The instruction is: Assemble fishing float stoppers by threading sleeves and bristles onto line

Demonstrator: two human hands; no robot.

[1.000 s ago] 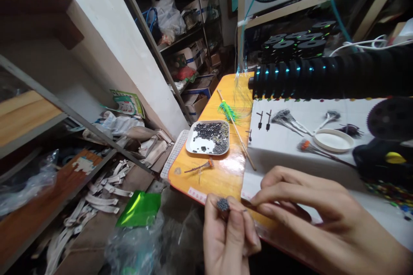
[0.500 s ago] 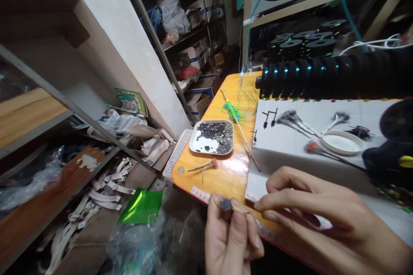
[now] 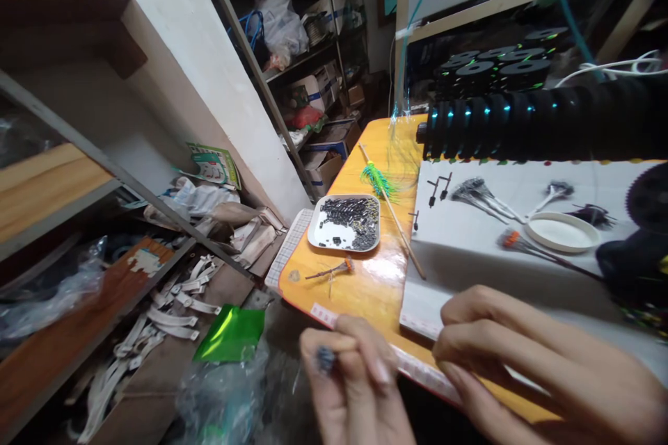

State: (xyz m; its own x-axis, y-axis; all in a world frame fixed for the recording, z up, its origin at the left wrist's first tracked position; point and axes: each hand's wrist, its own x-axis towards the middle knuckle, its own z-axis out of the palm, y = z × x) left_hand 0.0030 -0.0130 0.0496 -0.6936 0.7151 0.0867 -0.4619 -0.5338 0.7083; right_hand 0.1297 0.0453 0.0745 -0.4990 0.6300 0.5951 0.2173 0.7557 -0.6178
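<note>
My left hand (image 3: 355, 382) is closed around a small bundle with dark grey tips (image 3: 326, 359), just off the table's near edge. The bundle's lower part is hidden in my fingers. My right hand (image 3: 527, 361) is to the right, over the table's front edge, apart from the left. Its thumb and fingertips come together in a pinch, and what may be between them is too small to make out. In front of the hands, a thin brown bunch with an orange tip (image 3: 334, 268) lies on the yellow table (image 3: 376, 285).
A white tray (image 3: 313, 233) of small black pieces stands on the table, beside a stick with green fringe (image 3: 376, 179). On a white box (image 3: 470, 264) lie grey-tipped bundles (image 3: 472, 191), an orange-tipped bundle (image 3: 514, 240) and a round white lid (image 3: 561, 245). A black ribbed roller (image 3: 522, 122) spans behind.
My left hand has moved left with the bundle and turned, its fingers folding over. My right hand has drifted slightly right and down, away from the left.
</note>
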